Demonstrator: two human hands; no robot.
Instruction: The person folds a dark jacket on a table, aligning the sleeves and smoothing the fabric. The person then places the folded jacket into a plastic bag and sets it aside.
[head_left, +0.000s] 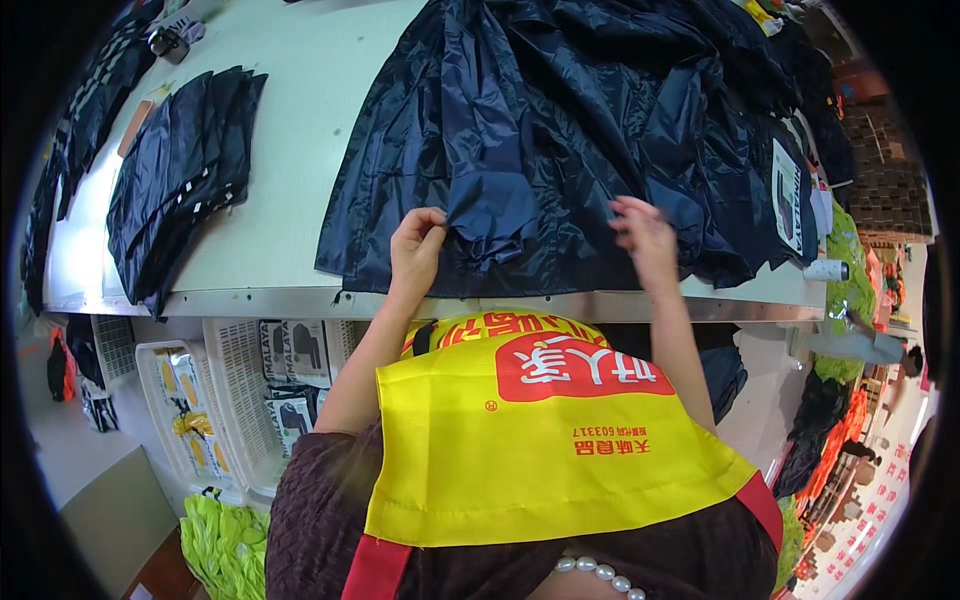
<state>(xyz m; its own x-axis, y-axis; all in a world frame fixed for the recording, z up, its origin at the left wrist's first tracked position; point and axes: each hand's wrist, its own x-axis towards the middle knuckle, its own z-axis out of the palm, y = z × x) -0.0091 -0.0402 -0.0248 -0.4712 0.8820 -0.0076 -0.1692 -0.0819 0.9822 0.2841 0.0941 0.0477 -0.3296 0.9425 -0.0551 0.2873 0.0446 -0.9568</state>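
**Left hand [416, 248] nearer the sleeve [492, 205]**

The navy garment [580, 130] lies on the tabletop [295, 150], upper middle of the frame. Its sleeve runs lengthwise from the top toward the near edge, its end just right of the left hand, whose thumb and forefinger pinch its edge. The right hand [645, 240], farther off, is blurred, fingers loosely spread; I cannot tell whether it touches cloth.

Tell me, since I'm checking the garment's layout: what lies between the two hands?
In the head view, the dark garment lies between the left hand and the right hand, with a sleeve-like piece nearer the left one.
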